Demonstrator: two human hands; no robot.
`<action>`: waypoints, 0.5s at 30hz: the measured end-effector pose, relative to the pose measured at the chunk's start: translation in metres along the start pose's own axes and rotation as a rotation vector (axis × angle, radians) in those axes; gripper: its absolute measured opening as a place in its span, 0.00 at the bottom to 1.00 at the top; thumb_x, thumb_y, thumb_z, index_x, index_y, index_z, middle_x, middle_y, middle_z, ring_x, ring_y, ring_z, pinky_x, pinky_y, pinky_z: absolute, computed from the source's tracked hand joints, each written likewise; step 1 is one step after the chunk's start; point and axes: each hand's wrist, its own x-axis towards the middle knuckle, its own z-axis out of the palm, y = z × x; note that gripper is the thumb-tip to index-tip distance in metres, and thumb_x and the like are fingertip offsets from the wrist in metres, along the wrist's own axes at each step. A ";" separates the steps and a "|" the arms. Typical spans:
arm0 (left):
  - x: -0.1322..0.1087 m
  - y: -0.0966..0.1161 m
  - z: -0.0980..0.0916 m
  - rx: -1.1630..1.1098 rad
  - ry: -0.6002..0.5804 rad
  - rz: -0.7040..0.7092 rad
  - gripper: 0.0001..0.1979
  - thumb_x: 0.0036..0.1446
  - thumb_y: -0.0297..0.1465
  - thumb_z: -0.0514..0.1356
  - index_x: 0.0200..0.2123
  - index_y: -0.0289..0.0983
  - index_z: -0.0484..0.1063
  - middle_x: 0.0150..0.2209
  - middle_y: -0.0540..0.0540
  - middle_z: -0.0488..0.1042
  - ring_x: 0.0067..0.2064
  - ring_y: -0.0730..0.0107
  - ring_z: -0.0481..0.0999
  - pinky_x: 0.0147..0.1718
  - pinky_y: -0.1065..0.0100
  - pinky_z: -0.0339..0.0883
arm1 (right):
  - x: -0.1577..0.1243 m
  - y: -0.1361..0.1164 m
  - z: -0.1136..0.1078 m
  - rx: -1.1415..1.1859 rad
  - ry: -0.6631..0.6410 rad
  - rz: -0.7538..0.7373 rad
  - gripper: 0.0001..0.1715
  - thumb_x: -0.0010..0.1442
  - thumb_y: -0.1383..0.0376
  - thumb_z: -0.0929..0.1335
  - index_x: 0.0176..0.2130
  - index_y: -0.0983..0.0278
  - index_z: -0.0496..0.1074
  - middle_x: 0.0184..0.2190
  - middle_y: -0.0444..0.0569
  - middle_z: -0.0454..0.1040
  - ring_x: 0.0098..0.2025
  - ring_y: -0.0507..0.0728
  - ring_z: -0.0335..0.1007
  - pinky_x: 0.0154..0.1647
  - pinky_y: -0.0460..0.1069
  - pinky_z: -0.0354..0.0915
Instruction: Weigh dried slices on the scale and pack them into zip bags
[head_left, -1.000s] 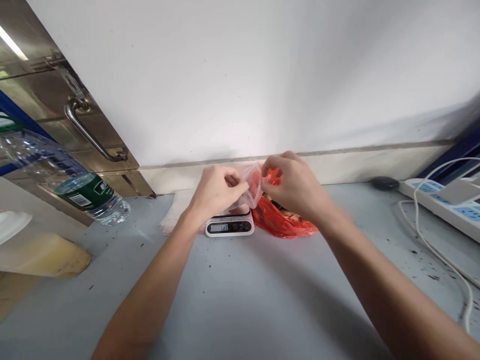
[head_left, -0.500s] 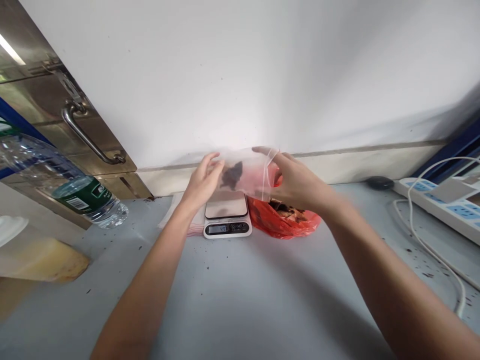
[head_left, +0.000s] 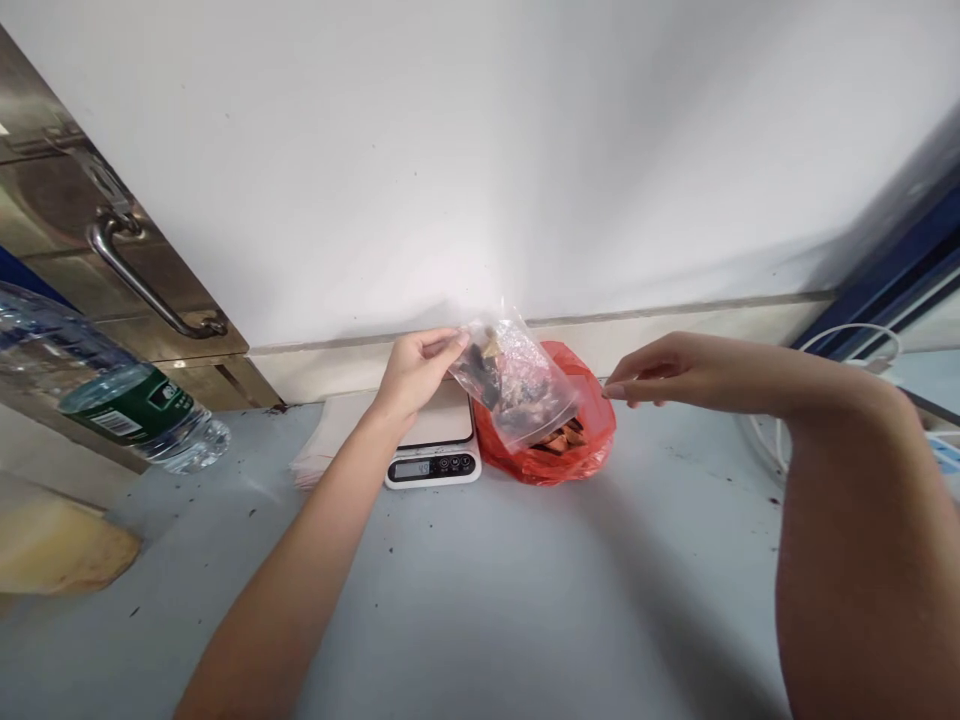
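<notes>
A clear plastic bag (head_left: 525,385) with dark and brown pieces inside is pinched at its upper left corner by my left hand (head_left: 420,370). It hangs tilted over the right side of a white digital scale (head_left: 435,468) and over a red plastic bag (head_left: 592,460) holding brown dried pieces. My right hand (head_left: 660,370) is to the right of the red bag, its fingers drawn together; whether something small is between the fingertips cannot be made out. White sheets or bags (head_left: 319,440) lie under and left of the scale.
On the left are a water bottle (head_left: 142,410) with a green label and a container of yellowish contents (head_left: 60,540). A metal door handle (head_left: 150,285) is behind them. A white cable (head_left: 765,450) lies at the right. Dark crumbs dot the grey table (head_left: 480,600).
My right hand has let go of the clear bag and moved right. The clear bag now hangs tilted from my left hand, its contents more visible. The view has shifted slightly.
</notes>
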 end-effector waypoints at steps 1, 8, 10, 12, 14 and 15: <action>0.003 0.002 0.003 0.026 0.011 0.019 0.06 0.58 0.32 0.71 0.37 0.36 0.85 0.38 0.44 0.86 0.43 0.62 0.83 0.47 0.64 0.75 | 0.000 0.002 -0.001 -0.034 -0.025 0.034 0.32 0.45 0.33 0.73 0.22 0.58 0.79 0.27 0.50 0.78 0.33 0.63 0.73 0.35 0.56 0.65; 0.020 0.022 0.026 0.067 -0.031 0.220 0.04 0.60 0.29 0.69 0.33 0.37 0.85 0.34 0.46 0.85 0.41 0.67 0.83 0.49 0.64 0.73 | 0.006 0.003 -0.002 -0.105 -0.108 0.120 0.30 0.48 0.36 0.72 0.32 0.57 0.83 0.38 0.52 0.84 0.44 0.69 0.79 0.43 0.59 0.70; 0.025 0.025 0.033 0.084 -0.039 0.254 0.04 0.61 0.29 0.68 0.34 0.37 0.85 0.34 0.46 0.85 0.40 0.67 0.83 0.48 0.65 0.74 | 0.006 0.002 -0.001 -0.102 -0.100 0.110 0.29 0.50 0.37 0.71 0.34 0.57 0.84 0.40 0.52 0.84 0.45 0.69 0.79 0.45 0.60 0.71; 0.028 0.027 0.039 0.107 -0.029 0.272 0.05 0.63 0.29 0.68 0.35 0.37 0.85 0.34 0.46 0.85 0.40 0.68 0.83 0.48 0.65 0.74 | 0.006 0.000 0.000 -0.096 -0.081 0.110 0.28 0.52 0.38 0.71 0.38 0.56 0.84 0.42 0.53 0.85 0.46 0.69 0.80 0.45 0.60 0.72; 0.031 0.028 0.043 0.117 -0.008 0.285 0.05 0.63 0.29 0.68 0.36 0.38 0.85 0.35 0.46 0.85 0.41 0.68 0.83 0.47 0.66 0.74 | 0.006 -0.002 0.001 -0.084 -0.054 0.126 0.31 0.51 0.40 0.72 0.45 0.56 0.84 0.44 0.53 0.85 0.47 0.70 0.80 0.45 0.62 0.73; 0.032 0.029 0.045 0.112 -0.001 0.294 0.05 0.63 0.29 0.68 0.37 0.37 0.86 0.36 0.45 0.85 0.41 0.68 0.83 0.46 0.66 0.74 | 0.006 -0.003 0.002 -0.075 -0.041 0.137 0.33 0.51 0.40 0.73 0.48 0.56 0.83 0.44 0.54 0.85 0.47 0.70 0.81 0.46 0.62 0.73</action>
